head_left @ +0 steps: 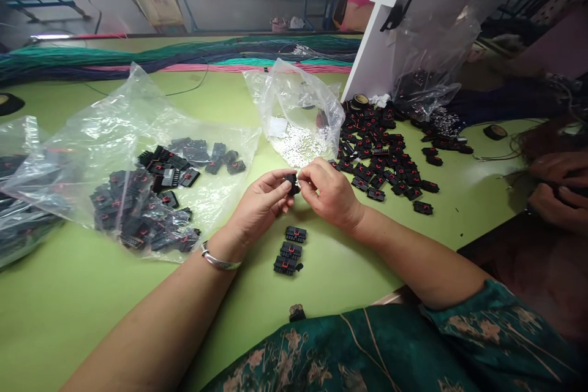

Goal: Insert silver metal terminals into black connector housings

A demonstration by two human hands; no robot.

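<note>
Between the thumb and fingers of my left hand (269, 195) is a black plastic connector housing (293, 184). My right hand (328, 191) pinches at the connector's right side; whatever its fingertips hold is too small to make out. Three black connectors with red clips (290, 250) lie in a column on the green table just below my hands. Beyond my hands, a clear bag (294, 98) lies open with many small white pieces (301, 146) in it. A large heap of black and red connectors (379, 159) spreads to the right of that bag.
At left, a clear plastic bag (151, 110) holds more black connectors (124, 196). Bundled green, blue and pink wires (184, 58) run along the table's back. A white panel (381, 37) stands at back right. Another person's hands (560, 187) are at the right edge.
</note>
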